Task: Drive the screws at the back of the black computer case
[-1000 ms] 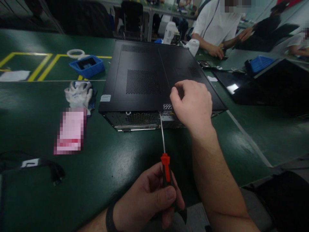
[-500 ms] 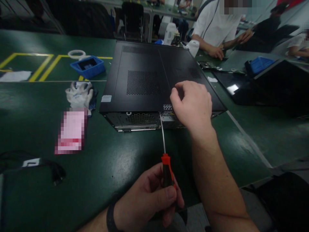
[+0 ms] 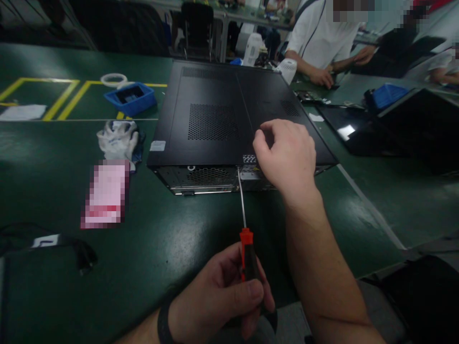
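A black desktop computer case lies flat on the green table, its ported rear side facing me. My left hand is closed around the red-and-black handle of a screwdriver. The metal shaft points away from me, and its tip meets the case's rear panel just below the top edge, near the middle. On the top cover, by the rear edge right of the screwdriver, rests my right hand. Its fingers curl loosely in, with thumb and forefinger bent towards each other. Whatever lies under those fingers is hidden.
To the left are work gloves, a blurred pink item, a blue bin, a tape roll and a black cable. A dark flat screen lies right. Across the table, a person in white handles parts.
The screwdriver handle has turned in my left hand: its red strip moved from the right side to the left. The tip stays at the same spot. My right hand is practically still.
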Available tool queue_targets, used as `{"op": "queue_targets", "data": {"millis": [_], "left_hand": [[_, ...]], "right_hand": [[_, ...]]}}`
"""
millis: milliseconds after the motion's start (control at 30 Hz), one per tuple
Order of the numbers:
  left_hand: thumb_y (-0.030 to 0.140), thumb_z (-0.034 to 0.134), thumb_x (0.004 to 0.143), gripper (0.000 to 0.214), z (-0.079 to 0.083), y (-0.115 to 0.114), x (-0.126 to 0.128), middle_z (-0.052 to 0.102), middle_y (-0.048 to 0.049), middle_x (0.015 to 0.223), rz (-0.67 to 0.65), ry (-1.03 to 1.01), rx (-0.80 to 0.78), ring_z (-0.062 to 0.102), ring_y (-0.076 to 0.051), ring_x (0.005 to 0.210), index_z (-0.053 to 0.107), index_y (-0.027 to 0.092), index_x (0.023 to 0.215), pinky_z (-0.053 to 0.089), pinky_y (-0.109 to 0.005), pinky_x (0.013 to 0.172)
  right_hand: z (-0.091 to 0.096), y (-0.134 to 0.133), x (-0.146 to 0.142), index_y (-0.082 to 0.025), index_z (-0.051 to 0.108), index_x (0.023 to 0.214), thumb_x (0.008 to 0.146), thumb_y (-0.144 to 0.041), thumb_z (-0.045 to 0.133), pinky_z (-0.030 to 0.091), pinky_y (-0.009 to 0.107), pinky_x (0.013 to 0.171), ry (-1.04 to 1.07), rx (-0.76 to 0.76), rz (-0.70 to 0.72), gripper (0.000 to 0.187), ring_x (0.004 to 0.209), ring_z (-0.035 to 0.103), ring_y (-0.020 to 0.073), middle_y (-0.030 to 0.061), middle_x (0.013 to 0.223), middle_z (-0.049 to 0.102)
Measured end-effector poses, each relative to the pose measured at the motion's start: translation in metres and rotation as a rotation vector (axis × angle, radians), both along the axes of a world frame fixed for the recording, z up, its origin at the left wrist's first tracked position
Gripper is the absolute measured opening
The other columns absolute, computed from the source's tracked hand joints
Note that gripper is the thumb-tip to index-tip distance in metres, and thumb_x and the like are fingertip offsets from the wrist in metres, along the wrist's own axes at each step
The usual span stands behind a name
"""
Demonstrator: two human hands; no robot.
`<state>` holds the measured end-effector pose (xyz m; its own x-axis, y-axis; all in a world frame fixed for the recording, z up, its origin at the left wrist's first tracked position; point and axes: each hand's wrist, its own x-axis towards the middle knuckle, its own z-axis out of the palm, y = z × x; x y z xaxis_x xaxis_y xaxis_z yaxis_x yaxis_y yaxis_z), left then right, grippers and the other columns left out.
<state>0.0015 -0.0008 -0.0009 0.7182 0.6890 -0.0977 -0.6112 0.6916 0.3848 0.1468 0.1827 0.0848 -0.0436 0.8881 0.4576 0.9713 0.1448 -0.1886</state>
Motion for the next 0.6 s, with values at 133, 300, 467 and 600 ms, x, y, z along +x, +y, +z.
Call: {"op": "queue_targets", "data": {"millis": [133, 300, 467, 600], "left_hand": [[0.038, 0.077, 0.091, 0.029, 0.0049, 0.0009, -0.0021, 0.076, -0.0043, 0.085, -0.029, -0.006, -0.043, 0.063, -0.004, 0.052, 0.069, 0.016, 0.107, 0.048, -0.013, 0.050], [0.036, 0.077, 0.090, 0.027, 0.0077, 0.0009, -0.0038, 0.075, -0.0054, 0.084, -0.023, -0.012, -0.059, 0.064, -0.005, 0.054, 0.074, 0.015, 0.106, 0.049, -0.014, 0.052], [0.034, 0.078, 0.087, 0.032, 0.0102, 0.0017, -0.0048, 0.075, -0.0070, 0.088, -0.034, -0.018, -0.104, 0.066, -0.007, 0.058, 0.075, 0.013, 0.111, 0.053, -0.016, 0.055], [0.033, 0.079, 0.088, 0.026, 0.0079, 0.0016, -0.0033, 0.076, -0.0053, 0.088, -0.034, -0.024, -0.081, 0.066, -0.006, 0.058, 0.072, 0.016, 0.106, 0.052, -0.015, 0.054]], "right_hand": [[0.0000, -0.0006, -0.0002, -0.019, 0.070, 0.114, 0.098, -0.038, 0.047, 0.047, 0.052, 0.099, -0.001, 0.010, 0.002, 0.034, 0.117, 0.061, 0.0348, 0.0145, 0.121, 0.072], [0.0005, -0.0008, -0.0005, -0.019, 0.071, 0.112, 0.098, -0.037, 0.049, 0.047, 0.053, 0.097, 0.017, 0.013, 0.007, 0.032, 0.117, 0.061, 0.0367, 0.0153, 0.120, 0.072], [0.0016, -0.0009, -0.0008, -0.019, 0.071, 0.112, 0.097, -0.037, 0.049, 0.047, 0.054, 0.097, 0.024, -0.002, 0.000, 0.032, 0.117, 0.061, 0.0377, 0.0165, 0.119, 0.072], [0.0011, -0.0008, -0.0004, -0.019, 0.071, 0.112, 0.097, -0.037, 0.049, 0.048, 0.053, 0.097, 0.023, 0.016, 0.010, 0.032, 0.116, 0.062, 0.0361, 0.0158, 0.120, 0.073]]}}
